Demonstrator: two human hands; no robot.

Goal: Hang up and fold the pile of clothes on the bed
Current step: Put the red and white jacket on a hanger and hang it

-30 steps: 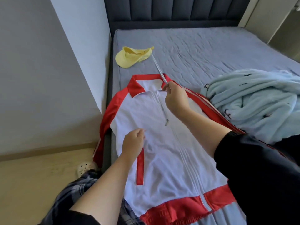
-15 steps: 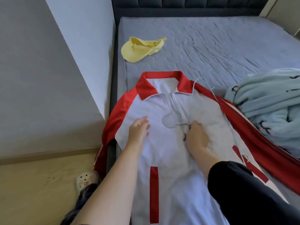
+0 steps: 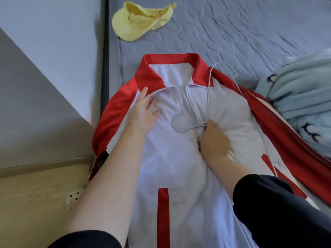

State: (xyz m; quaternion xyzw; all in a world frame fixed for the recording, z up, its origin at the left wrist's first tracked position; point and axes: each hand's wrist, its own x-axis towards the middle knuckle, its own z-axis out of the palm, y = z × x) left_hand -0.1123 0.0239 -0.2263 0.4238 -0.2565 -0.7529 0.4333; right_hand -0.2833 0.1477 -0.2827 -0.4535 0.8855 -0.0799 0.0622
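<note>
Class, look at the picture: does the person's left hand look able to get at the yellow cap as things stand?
Probably yes. The left hand rests open on the jacket, holding nothing, and the yellow cap lies beyond the collar on bare mattress with nothing between them, though it would mean stretching forward.

The jacket [image 3: 179, 158] runs off the bottom edge — its hem is out of view. The right hand [image 3: 214, 140] covers the zip pull, and its fingertips curl out of sight. One arm of the hanger [image 3: 207, 97] slips under the cloth. The blue blanket [image 3: 302, 104] is cut by the right edge; the cap [image 3: 138, 24] nearly touches the top — its peak's far side is hidden.
</note>
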